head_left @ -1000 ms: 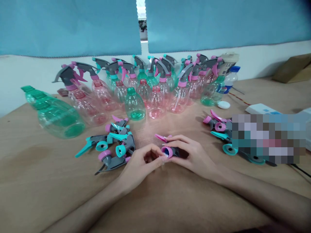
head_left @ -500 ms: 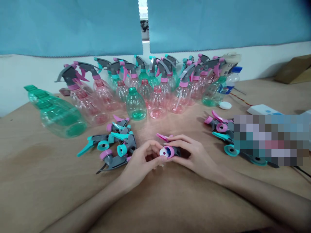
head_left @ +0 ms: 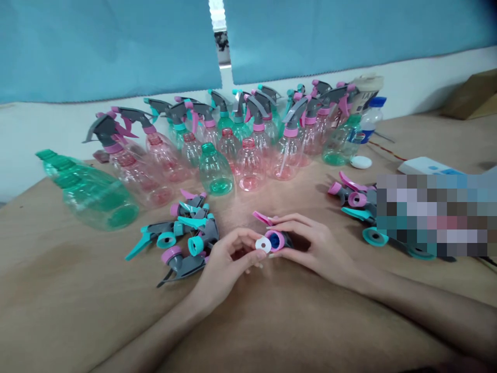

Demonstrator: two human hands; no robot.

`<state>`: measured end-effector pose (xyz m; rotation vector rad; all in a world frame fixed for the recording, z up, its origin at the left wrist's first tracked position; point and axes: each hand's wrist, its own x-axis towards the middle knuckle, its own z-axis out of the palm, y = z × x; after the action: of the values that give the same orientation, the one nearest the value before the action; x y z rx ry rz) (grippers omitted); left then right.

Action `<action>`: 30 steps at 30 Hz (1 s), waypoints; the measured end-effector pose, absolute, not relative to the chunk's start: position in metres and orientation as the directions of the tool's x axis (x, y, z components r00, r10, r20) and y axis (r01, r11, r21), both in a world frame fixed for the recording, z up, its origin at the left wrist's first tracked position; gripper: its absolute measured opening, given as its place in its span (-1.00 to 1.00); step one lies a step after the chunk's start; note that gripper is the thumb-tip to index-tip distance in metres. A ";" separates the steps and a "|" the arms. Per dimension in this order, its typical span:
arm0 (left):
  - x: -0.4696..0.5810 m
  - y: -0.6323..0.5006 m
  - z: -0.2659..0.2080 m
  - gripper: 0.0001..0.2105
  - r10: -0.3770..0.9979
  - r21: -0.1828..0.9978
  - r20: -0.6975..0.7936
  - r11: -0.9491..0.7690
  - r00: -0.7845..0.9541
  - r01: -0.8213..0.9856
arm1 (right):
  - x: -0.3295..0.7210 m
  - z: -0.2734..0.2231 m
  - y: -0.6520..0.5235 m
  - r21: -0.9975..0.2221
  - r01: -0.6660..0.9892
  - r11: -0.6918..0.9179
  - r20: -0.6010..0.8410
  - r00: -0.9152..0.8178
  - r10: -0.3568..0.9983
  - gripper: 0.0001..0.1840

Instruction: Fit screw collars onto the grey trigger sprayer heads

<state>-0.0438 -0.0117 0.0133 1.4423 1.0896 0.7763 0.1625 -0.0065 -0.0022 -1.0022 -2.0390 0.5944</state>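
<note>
Between thumb and fingers, my left hand point(head_left: 227, 261) pinches a small white washer point(head_left: 263, 245) with a hole in its middle. My right hand point(head_left: 306, 241) is closed around a grey and pink spray trigger head point(head_left: 275, 241), its pink collar facing me and dark blue showing inside. The washer is held just left of the collar's mouth. To the left of my left hand lies a pile of loose spray heads point(head_left: 186, 261) in grey, pink and teal.
Rows of pink and green spray bottles point(head_left: 248, 178) stand behind my hands, several with heads fitted. Green bottles point(head_left: 116, 210) lean at the left. More spray heads point(head_left: 357, 199) lie at the right, beside a blurred patch. A white oval object point(head_left: 361, 162) and a white box point(head_left: 427, 168) sit farther back.
The washer has come slightly away from the collar and turned more face-on. The spray head's mouth now shows more openly. The view has tilted a little.
</note>
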 end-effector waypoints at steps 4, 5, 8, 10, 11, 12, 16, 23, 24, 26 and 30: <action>-0.044 -0.011 0.015 -0.81 0.925 0.982 -0.110 0.045 0.365 0.182 | 0.162 -0.002 -0.006 -0.665 0.439 0.604 0.455 -0.403 0.794 -0.69; -0.044 -0.011 0.016 -0.81 0.922 0.982 -0.113 0.048 0.370 0.181 | 0.162 -0.003 -0.006 -0.662 0.438 0.608 0.460 -0.403 0.791 -0.69; -0.044 -0.011 0.017 -0.81 0.919 0.980 -0.123 0.054 0.374 0.192 | 0.161 -0.003 -0.006 -0.658 0.434 0.616 0.473 -0.398 0.786 -0.69; -0.044 -0.012 0.017 -0.81 0.924 0.978 -0.119 0.045 0.364 0.205 | 0.161 -0.003 -0.005 -0.657 0.426 0.622 0.477 -0.404 0.781 -0.69; -0.044 -0.013 0.016 -0.81 0.926 0.977 -0.109 0.034 0.360 0.210 | 0.161 -0.003 -0.005 -0.656 0.421 0.626 0.478 -0.410 0.777 -0.68; -0.044 -0.014 0.016 -0.82 0.930 0.976 -0.095 0.017 0.356 0.215 | 0.161 -0.003 -0.005 -0.655 0.416 0.631 0.478 -0.417 0.773 -0.67; -0.045 -0.016 0.012 -0.82 0.940 0.958 0.000 -0.099 0.342 0.270 | 0.161 -0.003 -0.006 -0.654 0.398 0.643 0.480 -0.439 0.760 -0.67; -0.048 -0.020 0.010 -0.90 0.901 0.839 0.239 -0.380 0.363 0.390 | 0.161 -0.001 -0.008 -0.664 0.362 0.654 0.464 -0.486 0.741 -0.68; -0.048 -0.020 0.010 -0.90 0.895 0.825 0.259 -0.401 0.364 0.399 | 0.161 -0.001 -0.009 -0.665 0.357 0.656 0.463 -0.492 0.737 -0.67; -0.047 -0.022 0.011 -0.89 0.889 0.800 0.279 -0.425 0.364 0.424 | 0.162 0.000 -0.009 -0.669 0.345 0.658 0.462 -0.500 0.732 -0.66; -0.045 -0.024 0.013 -0.89 0.871 0.742 0.343 -0.481 0.352 0.468 | 0.162 0.000 -0.010 -0.679 0.338 0.652 0.464 -0.491 0.737 -0.68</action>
<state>-0.0453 -0.0239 0.0129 2.0901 1.1615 1.0011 0.1620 -0.0098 -0.0005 -0.8318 -2.0976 0.6614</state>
